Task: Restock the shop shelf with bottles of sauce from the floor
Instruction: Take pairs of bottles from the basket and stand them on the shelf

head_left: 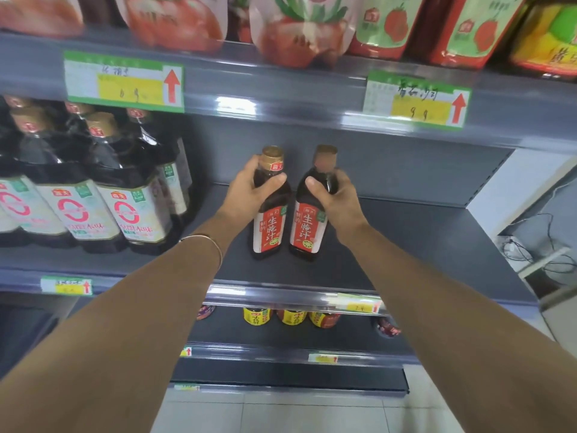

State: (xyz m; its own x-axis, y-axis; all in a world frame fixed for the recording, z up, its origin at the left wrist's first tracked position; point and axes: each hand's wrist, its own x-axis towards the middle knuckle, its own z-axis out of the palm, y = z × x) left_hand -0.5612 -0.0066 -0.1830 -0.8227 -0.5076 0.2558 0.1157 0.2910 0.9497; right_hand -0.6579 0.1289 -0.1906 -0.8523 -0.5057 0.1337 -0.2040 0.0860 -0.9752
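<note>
Two dark sauce bottles with red labels and gold caps stand side by side on the grey middle shelf [406, 245]. My left hand [246, 192] grips the neck and shoulder of the left bottle [269, 226]. The right bottle [307, 229] is held the same way by my right hand [337, 198], thumb across its shoulder. Both bottles are upright, nearly touching each other, bases on or just above the shelf board. A thin bangle circles my left wrist.
Larger dark bottles with white labels [125, 195] fill the same shelf to the left. Red pouches [299, 29] hang over the shelf above, with price tags [123, 81] on its edge. Small jars [290, 317] sit on the lower shelf. Cables [537, 245] lie at the right.
</note>
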